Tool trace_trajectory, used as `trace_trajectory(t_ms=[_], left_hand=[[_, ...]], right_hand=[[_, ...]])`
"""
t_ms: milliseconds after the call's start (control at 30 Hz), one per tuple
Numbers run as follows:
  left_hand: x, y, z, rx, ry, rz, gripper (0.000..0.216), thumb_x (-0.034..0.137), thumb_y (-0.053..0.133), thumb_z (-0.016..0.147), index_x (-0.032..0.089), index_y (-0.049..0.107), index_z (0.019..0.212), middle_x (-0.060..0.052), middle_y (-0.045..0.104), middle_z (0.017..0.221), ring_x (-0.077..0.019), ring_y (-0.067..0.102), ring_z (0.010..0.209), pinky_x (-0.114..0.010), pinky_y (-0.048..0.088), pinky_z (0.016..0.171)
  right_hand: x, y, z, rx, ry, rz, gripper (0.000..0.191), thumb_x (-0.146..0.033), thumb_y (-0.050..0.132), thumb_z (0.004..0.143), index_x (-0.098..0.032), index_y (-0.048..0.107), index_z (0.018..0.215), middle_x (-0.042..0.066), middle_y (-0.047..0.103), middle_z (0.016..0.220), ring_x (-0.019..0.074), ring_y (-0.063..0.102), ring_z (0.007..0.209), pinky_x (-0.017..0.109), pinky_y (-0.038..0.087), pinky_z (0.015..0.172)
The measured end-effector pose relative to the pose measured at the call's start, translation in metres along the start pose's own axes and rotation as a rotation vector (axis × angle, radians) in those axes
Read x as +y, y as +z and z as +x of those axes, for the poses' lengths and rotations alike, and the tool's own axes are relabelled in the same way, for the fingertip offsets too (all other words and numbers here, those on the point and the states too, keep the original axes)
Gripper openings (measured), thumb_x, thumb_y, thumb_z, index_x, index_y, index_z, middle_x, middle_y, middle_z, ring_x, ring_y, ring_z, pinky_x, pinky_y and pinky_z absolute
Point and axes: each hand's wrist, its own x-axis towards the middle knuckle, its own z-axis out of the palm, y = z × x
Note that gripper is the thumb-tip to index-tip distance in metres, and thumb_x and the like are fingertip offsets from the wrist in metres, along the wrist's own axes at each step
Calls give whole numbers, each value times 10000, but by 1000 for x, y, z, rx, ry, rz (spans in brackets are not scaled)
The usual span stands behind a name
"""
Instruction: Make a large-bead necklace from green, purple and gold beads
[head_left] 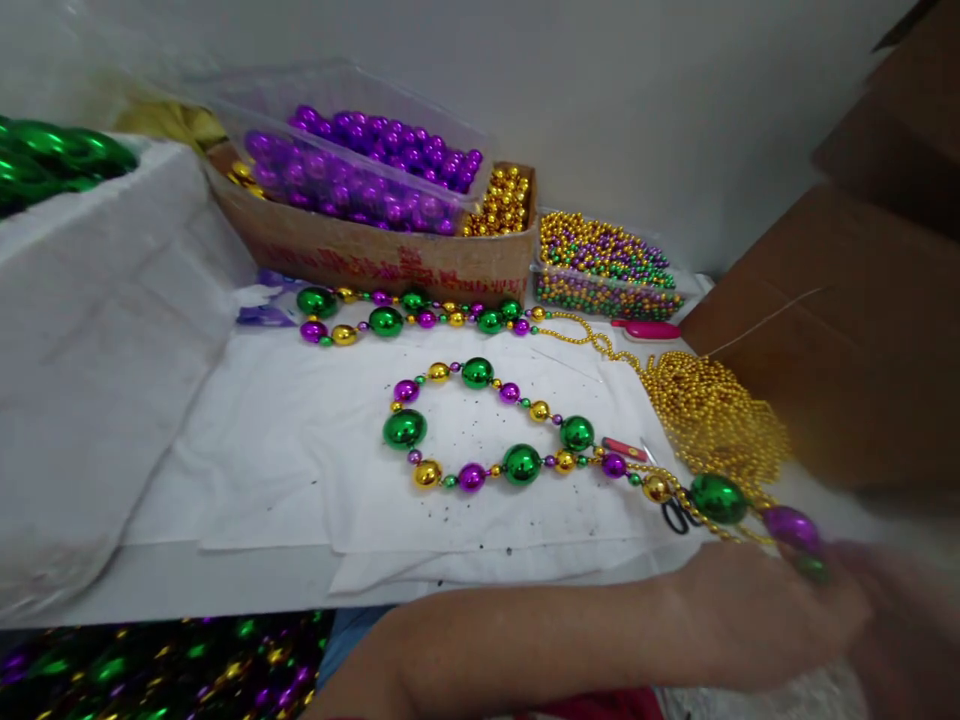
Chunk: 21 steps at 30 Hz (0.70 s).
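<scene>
My left hand reaches across to the right edge, blurred by motion, its fingers closed around the end of a bead necklace. This necklace has green, purple and gold balls and lies in a loop on the white cloth. Its last purple ball is smeared beside the hand. A skin-coloured blur at the far right seems to be my right hand; its fingers cannot be made out. Black-handled scissors lie partly under the strand. A red-handled tool lies near the loop.
Behind lies a second bead necklace. A cardboard box carries a clear bin of purple balls. A clear tub holds small mixed beads. Gold bead strands heap at right, before a brown carton. A white-covered box stands left.
</scene>
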Motion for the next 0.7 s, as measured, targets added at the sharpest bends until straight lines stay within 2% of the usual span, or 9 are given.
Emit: trace_trajectory(t_ms=[167, 333, 433, 533, 633, 700], left_hand=[[4, -3, 5, -42, 61, -11, 338, 74, 315, 884, -37, 420, 1185, -52, 564, 660, -190, 608, 585, -311, 420, 423], [-2, -6, 10, -86, 14, -15, 420, 92, 349, 879, -40, 331, 1277, -88, 605, 705, -194, 628, 622, -291, 434, 451], [-16, -17, 16, -128, 1, 26, 419, 100, 340, 896, -16, 308, 1298, -103, 632, 733, -200, 641, 657, -296, 443, 483], [-42, -47, 29, -195, 31, 42, 336, 99, 353, 895, 82, 407, 1226, -97, 659, 800, -187, 641, 683, -294, 440, 531], [-69, -91, 48, -261, 39, 72, 268, 82, 392, 866, 128, 497, 1109, -76, 670, 804, -179, 632, 713, -278, 412, 555], [-83, -124, 61, -285, 31, 159, 264, 56, 398, 848, 130, 529, 1065, -73, 665, 766, -178, 622, 705, -280, 402, 580]], right_hand=[[-1, -4, -1, 67, -35, -88, 102, -398, 648, 636, -384, 580, 561, 50, 516, 676, 308, 626, 780, 564, 498, 577], [-7, 5, 2, -31, -112, -88, 187, -408, 632, 654, -359, 532, 504, 41, 484, 612, 254, 566, 603, 499, 488, 514], [-11, 16, 13, -83, -141, -38, 214, -379, 623, 699, -325, 518, 520, 24, 450, 595, 220, 507, 546, 449, 469, 499], [-20, 34, 28, -172, -179, 71, 158, -318, 628, 729, -274, 549, 599, -10, 385, 586, 176, 474, 563, 376, 465, 527], [-38, 64, 43, -343, -243, 246, 146, -232, 610, 773, -229, 559, 636, -34, 321, 581, 128, 444, 599, 290, 453, 587], [-54, 89, 53, -442, -309, 297, 145, -205, 585, 797, -221, 565, 654, -33, 339, 593, 123, 452, 633, 277, 455, 630]])
